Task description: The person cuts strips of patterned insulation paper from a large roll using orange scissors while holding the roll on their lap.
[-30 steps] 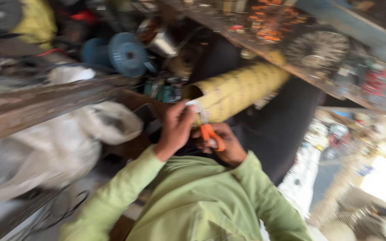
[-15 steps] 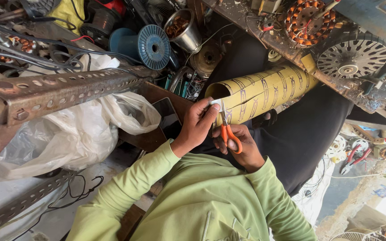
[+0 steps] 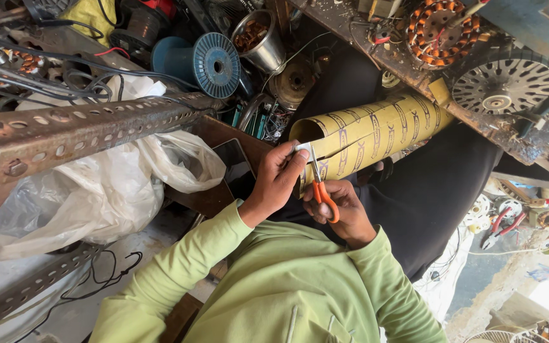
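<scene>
A yellow roll of printed sheet (image 3: 376, 130) lies across my lap on black trousers, its open end toward my hands. My left hand (image 3: 277, 181) pinches a small pale strip at the roll's cut edge between thumb and fingers. In my right hand (image 3: 341, 213) are orange-handled scissors (image 3: 321, 190), their blades pointing up at the same edge beside the left fingertips. Both sleeves are light green.
A rusty perforated angle bar (image 3: 77, 130) crosses the left side above a white plastic bag (image 3: 90, 190). Behind are a blue wire spool (image 3: 214, 63), a metal cup (image 3: 262, 41), a copper-wound stator (image 3: 443, 28) and a round fan motor plate (image 3: 503, 82). Red-handled pliers (image 3: 500, 228) lie at the right.
The view has steadied and sharpened and swung slightly. Both hands stay at the roll's end, with the scissors still at the edge.
</scene>
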